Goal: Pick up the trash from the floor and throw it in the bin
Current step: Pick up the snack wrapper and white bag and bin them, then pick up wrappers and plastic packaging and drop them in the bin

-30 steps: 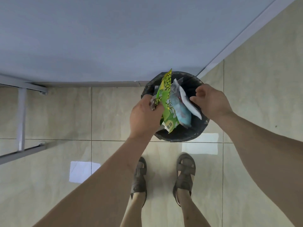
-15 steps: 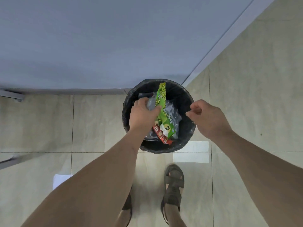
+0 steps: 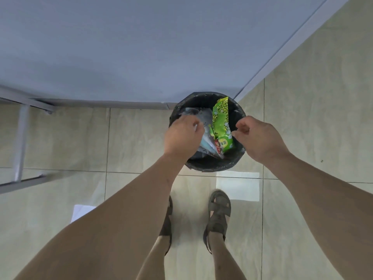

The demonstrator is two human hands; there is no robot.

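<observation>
A round black bin [image 3: 214, 166] stands on the tiled floor against the wall. Inside it a green snack wrapper [image 3: 222, 126] leans upright, with pale blue and clear wrappers [image 3: 207, 144] beside and under it. My left hand [image 3: 181, 138] hovers over the bin's left side with its fingers loosely curled downward, apart from the green wrapper and holding nothing that I can see. My right hand [image 3: 260, 140] hangs over the right rim, loosely curled and empty.
A blue-grey wall [image 3: 141, 47] with a pale skirting runs behind the bin. A grey metal frame [image 3: 22, 138] stands on the floor at the left. My sandalled feet [image 3: 219, 211] are just in front of the bin on beige tiles.
My left hand has let go of the green wrapper, which now rests inside the bin. The right hand's wrapper dropped in earlier. Both hands stay above the rim.
</observation>
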